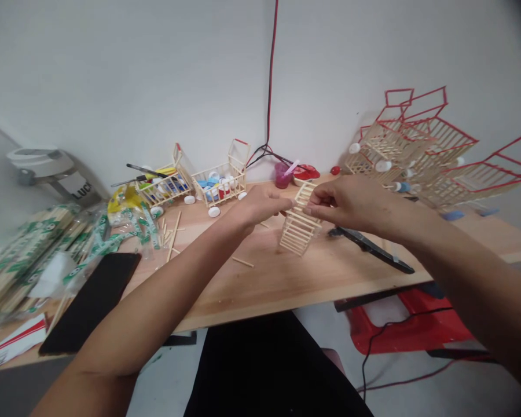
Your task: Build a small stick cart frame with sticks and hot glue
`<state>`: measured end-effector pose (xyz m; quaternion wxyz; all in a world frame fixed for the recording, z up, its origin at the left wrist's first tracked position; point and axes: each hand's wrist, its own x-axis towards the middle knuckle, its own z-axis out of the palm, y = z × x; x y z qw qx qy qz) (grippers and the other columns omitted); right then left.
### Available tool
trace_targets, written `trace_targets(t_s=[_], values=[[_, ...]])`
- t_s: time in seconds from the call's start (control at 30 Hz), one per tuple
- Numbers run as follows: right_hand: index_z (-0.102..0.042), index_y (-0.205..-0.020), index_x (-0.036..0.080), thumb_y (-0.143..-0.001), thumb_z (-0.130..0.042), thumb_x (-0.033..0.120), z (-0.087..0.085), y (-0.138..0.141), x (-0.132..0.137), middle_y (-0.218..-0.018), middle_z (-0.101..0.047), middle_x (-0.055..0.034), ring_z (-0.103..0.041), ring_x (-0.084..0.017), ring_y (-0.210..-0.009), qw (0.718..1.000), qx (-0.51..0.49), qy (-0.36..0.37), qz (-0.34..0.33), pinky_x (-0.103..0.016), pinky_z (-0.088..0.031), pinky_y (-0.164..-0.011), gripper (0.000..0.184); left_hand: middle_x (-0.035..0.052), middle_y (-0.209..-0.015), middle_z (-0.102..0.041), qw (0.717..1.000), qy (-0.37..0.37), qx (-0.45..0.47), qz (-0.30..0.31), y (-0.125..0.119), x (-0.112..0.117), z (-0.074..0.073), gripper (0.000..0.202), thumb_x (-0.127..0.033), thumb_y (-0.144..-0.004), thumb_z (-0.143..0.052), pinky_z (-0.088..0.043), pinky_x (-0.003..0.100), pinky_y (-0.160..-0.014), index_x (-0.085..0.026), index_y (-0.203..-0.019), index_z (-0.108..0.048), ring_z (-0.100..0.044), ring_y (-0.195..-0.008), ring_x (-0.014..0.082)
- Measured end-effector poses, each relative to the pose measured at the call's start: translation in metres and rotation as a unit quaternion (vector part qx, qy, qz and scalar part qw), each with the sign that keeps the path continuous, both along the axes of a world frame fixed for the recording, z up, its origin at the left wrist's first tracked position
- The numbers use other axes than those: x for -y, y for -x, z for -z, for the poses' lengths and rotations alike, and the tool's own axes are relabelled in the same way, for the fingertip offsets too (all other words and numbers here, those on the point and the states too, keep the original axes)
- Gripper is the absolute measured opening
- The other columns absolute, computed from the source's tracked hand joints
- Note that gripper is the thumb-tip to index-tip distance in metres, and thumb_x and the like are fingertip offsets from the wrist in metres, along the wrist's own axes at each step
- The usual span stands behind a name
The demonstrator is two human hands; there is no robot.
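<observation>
A small frame of thin wooden sticks (296,231) is held up over the wooden table (286,278), tilted, with its lower end near the tabletop. My left hand (260,207) pinches its upper left side. My right hand (351,202) grips its upper right side with closed fingers. Both forearms reach in from the near edge. A black glue gun (373,249) lies on the table just under my right wrist.
Two little stick carts (219,179) filled with bottle caps stand at the back by the wall. Red-rimmed stick carts (421,145) pile up at the back right. Packs of chopsticks (39,243) and a black phone (91,301) lie left. Loose sticks (243,262) are scattered about. A red stool (408,330) stands below the table.
</observation>
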<state>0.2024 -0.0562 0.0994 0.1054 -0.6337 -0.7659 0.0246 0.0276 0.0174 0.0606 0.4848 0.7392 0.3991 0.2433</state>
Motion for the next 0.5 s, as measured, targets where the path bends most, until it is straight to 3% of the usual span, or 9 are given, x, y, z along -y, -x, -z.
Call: trace_targets(t_s=[0.13,0.3,0.5], values=[[-0.060,-0.062,0.021,-0.084,-0.062,0.035,0.001,0.002,0.003,-0.055,-0.057,-0.0001,-0.045,-0.012,-0.051,1.000,0.001,-0.002,0.011,-0.029,-0.027,-0.054,0.026,0.0053,-0.070,-0.066,0.998,0.058,0.015,-0.012,0.000,0.001,-0.001,0.019,-0.031,-0.071,-0.072,-0.033,0.027,-0.059,-0.016,-0.062,-0.066,-0.055,-0.068,0.0144],[-0.059,-0.063,0.021,-0.084,-0.063,0.035,-0.002,0.005,0.005,-0.055,-0.055,0.0006,-0.045,-0.013,-0.052,1.000,-0.022,-0.007,0.013,-0.028,-0.028,-0.054,0.026,0.0053,-0.071,-0.066,0.995,0.097,0.030,-0.022,-0.001,0.003,-0.001,0.017,-0.028,-0.069,-0.073,-0.033,0.026,-0.058,-0.016,-0.063,-0.064,-0.057,-0.070,0.0146],[-0.051,-0.063,0.021,-0.090,-0.051,0.044,0.001,-0.021,0.022,-0.054,-0.046,0.0020,-0.042,-0.013,-0.053,0.991,-0.088,-0.069,0.071,-0.028,-0.028,-0.055,0.035,0.0069,-0.076,-0.070,0.993,0.108,0.037,-0.026,0.000,0.005,-0.001,0.012,-0.025,-0.070,-0.071,-0.032,0.025,-0.057,-0.014,-0.066,-0.068,-0.055,-0.068,0.0124]])
